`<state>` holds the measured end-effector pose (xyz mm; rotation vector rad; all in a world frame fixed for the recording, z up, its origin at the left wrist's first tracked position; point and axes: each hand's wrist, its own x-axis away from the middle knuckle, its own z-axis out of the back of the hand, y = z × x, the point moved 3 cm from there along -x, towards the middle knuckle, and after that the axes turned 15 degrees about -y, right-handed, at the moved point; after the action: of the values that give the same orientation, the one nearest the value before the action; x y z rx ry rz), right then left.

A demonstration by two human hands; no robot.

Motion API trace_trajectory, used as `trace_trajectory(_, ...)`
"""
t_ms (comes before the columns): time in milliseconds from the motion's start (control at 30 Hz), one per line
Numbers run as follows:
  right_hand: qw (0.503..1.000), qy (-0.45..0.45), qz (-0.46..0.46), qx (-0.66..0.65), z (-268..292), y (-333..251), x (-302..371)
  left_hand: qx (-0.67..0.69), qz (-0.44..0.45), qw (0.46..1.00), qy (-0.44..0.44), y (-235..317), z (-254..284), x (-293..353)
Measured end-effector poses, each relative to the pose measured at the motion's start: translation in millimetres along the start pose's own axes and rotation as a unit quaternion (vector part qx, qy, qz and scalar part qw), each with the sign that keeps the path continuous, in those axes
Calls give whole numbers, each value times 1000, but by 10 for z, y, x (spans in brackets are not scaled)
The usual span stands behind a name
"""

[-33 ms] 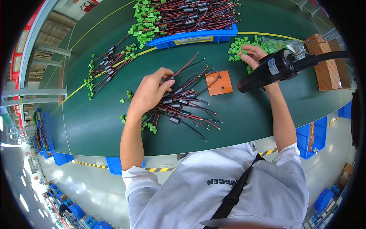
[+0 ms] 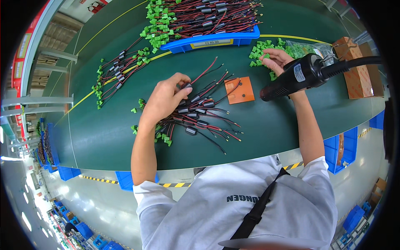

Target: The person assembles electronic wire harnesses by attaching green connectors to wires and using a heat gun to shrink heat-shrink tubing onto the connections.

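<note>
My left hand (image 2: 168, 93) is closed around a two-wire cable with a black sleeve (image 2: 187, 85); its red and black ends stick out to the upper right. Beneath and beside that hand lies a bundle of similar cables (image 2: 192, 114), with green connectors on their left ends. My right hand (image 2: 280, 59) pinches a small green connector (image 2: 266, 56) between thumb and fingers. It is beside a pile of loose green connectors (image 2: 256, 52). A black power screwdriver (image 2: 291, 79) hangs in front of my right wrist and hides part of it.
An orange block (image 2: 240, 90) lies on the green table (image 2: 108, 137) between my hands. Behind it stands a blue bin (image 2: 212, 43) heaped with cables. Another cable group (image 2: 118, 75) lies left. At the right are a plastic bag (image 2: 310, 48) and a cardboard box (image 2: 356, 73).
</note>
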<state>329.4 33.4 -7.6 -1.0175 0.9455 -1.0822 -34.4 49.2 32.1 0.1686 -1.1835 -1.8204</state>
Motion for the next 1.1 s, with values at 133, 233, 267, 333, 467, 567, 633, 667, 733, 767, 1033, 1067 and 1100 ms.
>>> trace_trajectory(133,994,-68,30,-75,-83,-88,-89,-104,-76,992,11,-26,-20,-96)
trace_trajectory(233,988,-126,16,-91,-175,-59,-153,-117,-84,990,4,-4,-31,-180)
trace_trajectory(267,988,-126,17,-91,-190,-62,-162,-99,-81,992,-7,-2,-32,-217)
trace_trajectory(333,981,-165,-3,-100,-279,-115,-186,-70,-48,996,-26,28,-7,-288)
trace_trajectory(467,971,-206,52,-110,-458,-153,-294,-129,-52,990,13,93,-73,-511)
trace_trajectory(567,977,-196,75,-31,-615,-137,-357,-148,-51,988,7,220,-277,-605)
trace_trajectory(633,971,-219,70,64,-703,-138,-346,-185,-72,979,54,212,-388,-561)
trace_trajectory(667,969,-224,53,86,-724,-134,-303,-184,-73,979,52,185,-425,-529)
trace_trajectory(733,964,-250,54,68,-773,-261,-215,-153,-63,982,93,127,-441,-418)
trace_trajectory(767,964,-252,53,67,-786,-267,-186,-102,-57,989,87,49,-459,-378)
trace_trajectory(1033,971,-202,81,94,-715,-160,-66,119,-32,992,-35,190,-500,-203)
trace_trajectory(1067,974,-157,93,131,-675,-135,-75,106,-39,992,-52,238,-501,-210)
trace_trajectory(1100,971,-147,128,139,-676,-131,-105,107,-38,992,-50,175,-509,-233)
